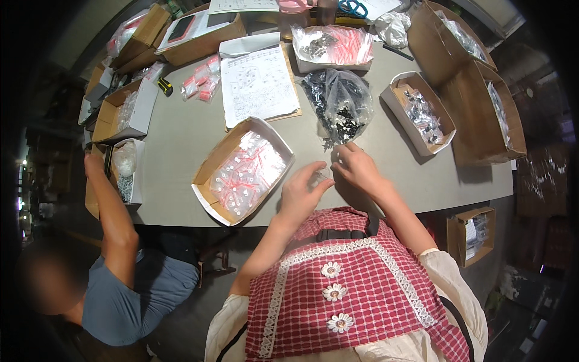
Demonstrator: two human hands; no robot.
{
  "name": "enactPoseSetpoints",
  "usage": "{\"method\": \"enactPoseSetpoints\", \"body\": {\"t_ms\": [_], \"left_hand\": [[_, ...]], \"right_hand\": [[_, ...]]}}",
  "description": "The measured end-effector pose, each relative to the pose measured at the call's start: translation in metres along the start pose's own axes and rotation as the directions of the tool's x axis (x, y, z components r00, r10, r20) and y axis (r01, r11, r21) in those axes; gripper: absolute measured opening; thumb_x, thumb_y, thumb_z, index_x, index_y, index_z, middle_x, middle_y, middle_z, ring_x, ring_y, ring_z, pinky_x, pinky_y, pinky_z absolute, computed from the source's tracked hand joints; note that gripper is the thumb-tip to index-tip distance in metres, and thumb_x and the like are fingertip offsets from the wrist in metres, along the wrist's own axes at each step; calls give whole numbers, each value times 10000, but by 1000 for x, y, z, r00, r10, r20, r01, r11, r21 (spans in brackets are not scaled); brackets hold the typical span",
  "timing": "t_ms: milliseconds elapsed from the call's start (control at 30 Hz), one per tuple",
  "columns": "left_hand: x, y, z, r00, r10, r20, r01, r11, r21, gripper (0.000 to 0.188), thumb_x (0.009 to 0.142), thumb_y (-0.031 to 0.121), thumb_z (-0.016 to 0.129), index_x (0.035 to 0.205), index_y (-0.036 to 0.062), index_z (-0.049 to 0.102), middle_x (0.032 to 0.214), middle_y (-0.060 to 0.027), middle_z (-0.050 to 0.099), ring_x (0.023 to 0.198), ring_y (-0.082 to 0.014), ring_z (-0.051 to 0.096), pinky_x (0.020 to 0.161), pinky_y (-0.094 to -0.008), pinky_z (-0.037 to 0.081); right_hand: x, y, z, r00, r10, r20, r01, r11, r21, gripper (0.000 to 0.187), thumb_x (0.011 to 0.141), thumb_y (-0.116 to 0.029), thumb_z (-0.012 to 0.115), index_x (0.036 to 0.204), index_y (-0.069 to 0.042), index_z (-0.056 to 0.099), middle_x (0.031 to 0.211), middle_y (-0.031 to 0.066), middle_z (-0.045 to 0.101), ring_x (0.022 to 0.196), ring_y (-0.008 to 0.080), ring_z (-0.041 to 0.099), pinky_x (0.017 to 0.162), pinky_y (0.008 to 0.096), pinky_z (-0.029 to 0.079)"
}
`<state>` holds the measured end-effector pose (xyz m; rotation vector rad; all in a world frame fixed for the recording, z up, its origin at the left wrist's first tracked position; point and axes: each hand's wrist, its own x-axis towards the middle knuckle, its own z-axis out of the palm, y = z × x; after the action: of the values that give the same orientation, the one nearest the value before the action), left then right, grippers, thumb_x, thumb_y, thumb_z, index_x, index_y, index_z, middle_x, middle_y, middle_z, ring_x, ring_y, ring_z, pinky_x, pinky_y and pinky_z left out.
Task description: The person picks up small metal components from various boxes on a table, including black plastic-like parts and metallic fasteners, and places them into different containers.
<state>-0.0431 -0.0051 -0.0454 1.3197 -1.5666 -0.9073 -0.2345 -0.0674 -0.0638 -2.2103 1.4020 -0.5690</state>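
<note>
My left hand (301, 190) is in front of me at the table's near side. Its thumb and fingers curl round what looks like a small clear plastic bag (324, 174), mostly lost against the table. Just to its right, my right hand (359, 170) has its fingertips drawn together at the near edge of a heap of small black parts (346, 125). Whatever those fingertips hold is too small to make out. The heap spills from an open clear plastic bag (353, 90). Left of my hands stands a cardboard box (208, 202) of small red-edged zip bags with white round pieces inside.
A white box (403, 114) of metallic parts stands right, beside larger cartons (470, 114). Behind lie a paper drawing (256, 78) and a box (333, 65) of red-edged bags. At left, a co-worker's arm (117, 217) reaches among small boxes (134, 163). A yellow cutter (164, 87) lies nearby.
</note>
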Motion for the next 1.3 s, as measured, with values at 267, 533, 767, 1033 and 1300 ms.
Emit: {"method": "enactPoseSetpoints", "body": {"t_ms": [267, 533, 767, 1033, 1300], "left_hand": [[-3, -4, -4, 1000, -30, 0, 30, 999, -19, 360, 817, 150, 772, 1126, -3, 667, 1020, -131, 719, 917, -211, 712, 787, -322, 551], [-2, -11, 0, 996, -88, 5, 89, 994, -64, 356, 819, 154, 771, 1129, 12, 671, 1005, -119, 719, 905, -197, 712, 769, -321, 558], [1, -9, 0, 988, -146, 51, 149, 987, -60, 388, 805, 177, 785, 1146, 31, 673, 998, -103, 719, 906, -168, 691, 791, -301, 537], [-1, -11, -1, 998, -52, 48, 55, 997, -59, 390, 811, 134, 779, 1151, -11, 654, 1028, -129, 718, 917, -196, 715, 788, -302, 560], [-1, -4, -4, 998, 25, 60, -20, 997, -77, 413, 803, 107, 776, 1170, -25, 639, 1065, -139, 712, 997, -217, 701, 859, -314, 544]], "right_hand": [[5, 18, 14, 998, 37, -52, -30, 990, 139, 119, 770, -66, 637, 879, -21, 650, 853, 156, 625, 780, 323, 648, 692, 413, 519], [0, 23, -5, 984, 174, -31, -161, 956, 246, 180, 754, -48, 641, 925, -39, 694, 922, 145, 646, 791, 280, 646, 722, 370, 526], [-7, 14, 12, 989, -145, -6, 145, 989, -34, 200, 743, -51, 622, 929, -61, 696, 897, 154, 612, 883, 373, 591, 792, 442, 506], [-10, -1, -5, 981, 191, 29, -168, 773, 611, 125, 785, 13, 690, 905, -14, 710, 899, 62, 682, 929, 147, 649, 786, 276, 518], [-13, -48, -41, 992, -121, -31, 113, 760, 640, 196, 763, 86, 638, 921, -12, 703, 1027, 87, 668, 936, 186, 656, 818, 308, 532]]}}
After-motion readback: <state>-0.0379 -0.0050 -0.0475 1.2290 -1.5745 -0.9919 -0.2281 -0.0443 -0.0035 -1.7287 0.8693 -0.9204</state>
